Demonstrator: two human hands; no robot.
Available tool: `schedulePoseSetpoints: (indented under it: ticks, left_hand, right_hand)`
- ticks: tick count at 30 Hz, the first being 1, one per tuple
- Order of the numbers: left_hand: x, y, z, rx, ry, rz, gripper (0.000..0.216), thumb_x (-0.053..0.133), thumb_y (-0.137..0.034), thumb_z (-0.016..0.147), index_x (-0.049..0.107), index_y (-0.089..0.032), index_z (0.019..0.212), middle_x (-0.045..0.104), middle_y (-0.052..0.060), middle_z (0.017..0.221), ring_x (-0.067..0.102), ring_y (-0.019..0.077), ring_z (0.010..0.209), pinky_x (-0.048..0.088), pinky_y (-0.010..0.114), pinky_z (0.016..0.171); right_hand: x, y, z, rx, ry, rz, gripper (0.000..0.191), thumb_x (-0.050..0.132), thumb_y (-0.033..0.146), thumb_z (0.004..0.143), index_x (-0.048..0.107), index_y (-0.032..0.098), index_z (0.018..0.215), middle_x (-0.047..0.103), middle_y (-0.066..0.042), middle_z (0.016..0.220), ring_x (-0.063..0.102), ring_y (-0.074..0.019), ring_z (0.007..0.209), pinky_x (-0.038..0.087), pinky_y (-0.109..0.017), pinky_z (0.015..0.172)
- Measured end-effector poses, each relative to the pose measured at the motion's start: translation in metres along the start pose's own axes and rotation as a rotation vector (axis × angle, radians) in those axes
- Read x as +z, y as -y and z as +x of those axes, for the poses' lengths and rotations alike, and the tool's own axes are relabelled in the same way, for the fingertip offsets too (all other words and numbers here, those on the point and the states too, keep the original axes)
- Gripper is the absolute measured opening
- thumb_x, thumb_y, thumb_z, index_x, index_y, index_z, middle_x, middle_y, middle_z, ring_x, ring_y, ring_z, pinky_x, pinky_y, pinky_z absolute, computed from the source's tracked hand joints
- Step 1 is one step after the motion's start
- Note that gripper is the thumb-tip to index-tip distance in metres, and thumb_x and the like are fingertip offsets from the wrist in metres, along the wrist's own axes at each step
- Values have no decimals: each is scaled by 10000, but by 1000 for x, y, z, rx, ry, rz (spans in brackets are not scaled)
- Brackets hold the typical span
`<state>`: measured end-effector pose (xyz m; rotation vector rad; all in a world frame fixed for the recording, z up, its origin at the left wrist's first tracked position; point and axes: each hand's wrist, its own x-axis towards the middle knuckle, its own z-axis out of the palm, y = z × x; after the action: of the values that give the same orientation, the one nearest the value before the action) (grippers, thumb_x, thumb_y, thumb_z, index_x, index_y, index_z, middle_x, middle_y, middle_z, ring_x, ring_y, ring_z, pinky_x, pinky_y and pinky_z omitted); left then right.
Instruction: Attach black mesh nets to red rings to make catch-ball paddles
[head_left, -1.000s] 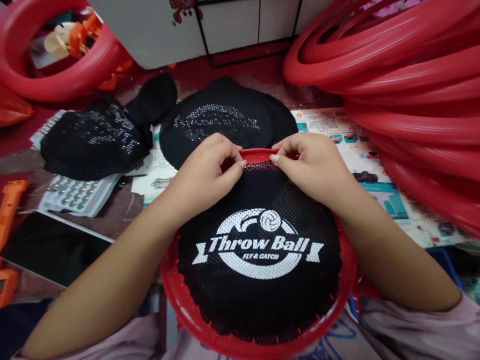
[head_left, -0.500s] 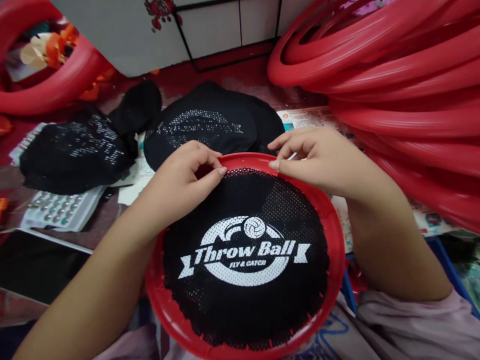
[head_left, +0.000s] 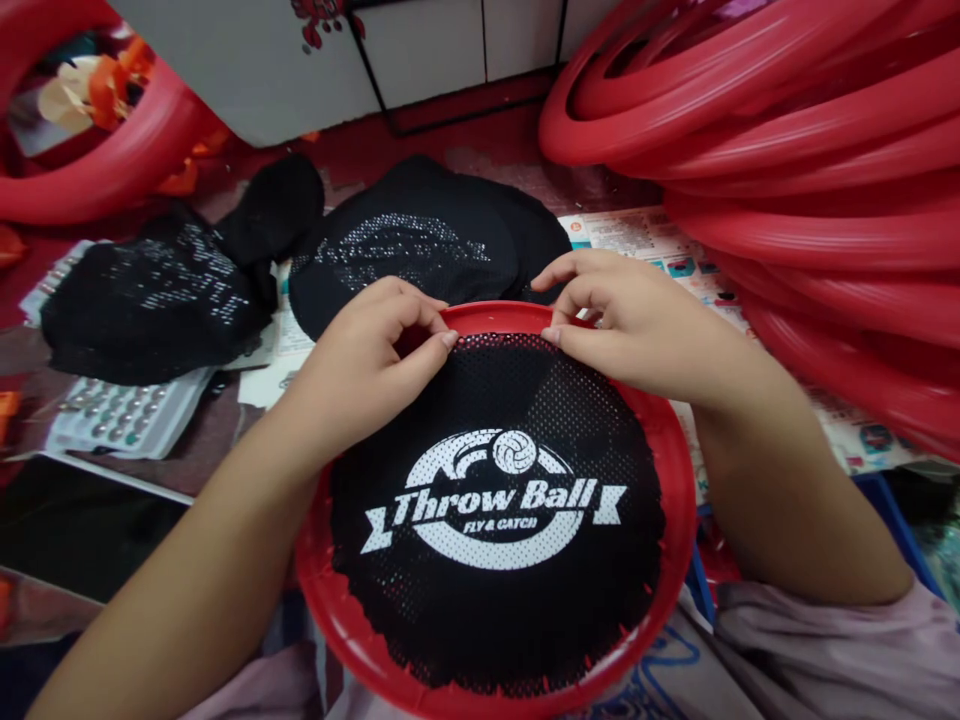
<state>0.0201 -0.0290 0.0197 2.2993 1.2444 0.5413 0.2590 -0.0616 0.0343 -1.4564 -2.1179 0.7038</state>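
Observation:
A red plastic ring (head_left: 679, 540) rests toward me, with a black mesh disc (head_left: 495, 630) stretched inside it and hooked on small red pegs round the edge. White lettering on the mesh reads "Throw Ball, Fly & Catch". At the far left part of the rim, my left hand (head_left: 386, 350) pinches the mesh edge between thumb and fingers. My right hand (head_left: 622, 325) sits at the far right part, thumb and index finger closed on the mesh edge, its other fingers curled. Between the two hands the mesh edge runs along the rim.
Loose black mesh discs (head_left: 420, 240) lie behind the ring, beside a crumpled black mesh piece (head_left: 150, 300). Under that is a clear tray (head_left: 135, 415) of round metallic pieces. Red rings (head_left: 787, 200) are stacked at right; another red ring (head_left: 150, 150) surrounds orange parts at left.
My right thumb and finger have come down from above the rim onto the mesh edge. The left hand keeps its pinch, and the view has shifted slightly.

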Motion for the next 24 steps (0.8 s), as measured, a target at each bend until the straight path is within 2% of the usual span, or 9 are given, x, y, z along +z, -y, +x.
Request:
schedulePoseSetpoints:
  ticks: [5,8,13,17,22,24]
  left_hand:
    - [0,-2,0,-13,-7,0,171,545,-289,855,578,-178,730,657,40,938,623,189,922,480,344,843]
    - [1,-4,1,-33,-4,8,182,543,-281,853,577,-175,710,651,44,912,621,187,900,482,332,809]
    - [2,-6,2,-72,1,-12,175,547,-288,844,580,-176,714,636,45,911,612,182,898,487,328,818]
    - [2,-5,2,-86,-1,-28,170,550,-291,837,591,-168,727,637,55,938,608,185,914,489,327,826]
    - [2,-3,1,-51,10,-12,167,543,-291,847,600,-172,745,640,58,936,614,189,906,493,327,824]
    - [3,-4,-1,21,-30,59,144,529,-273,862,626,-170,843,651,82,1000,615,215,972,485,371,889]
  right_hand:
    - [3,-3,3,18,0,-11,235,570,74,773,544,189,569,701,-46,975,639,-180,888,451,-310,784]
    - [4,-1,3,36,7,-29,233,554,61,764,527,194,574,696,-53,943,634,-192,889,447,-319,785]
    - [3,3,2,96,18,-62,205,560,58,752,535,192,600,682,-60,969,620,-200,895,440,-336,824]
    - [4,2,2,12,42,-85,206,537,67,778,547,184,609,661,-64,1012,605,-188,891,447,-325,806]
    - [9,-7,6,-10,40,-43,204,545,105,798,516,188,613,646,-73,985,596,-176,856,447,-319,789]
    - [9,-9,8,18,58,10,217,566,98,779,511,187,589,654,-66,950,595,-168,828,444,-309,774]
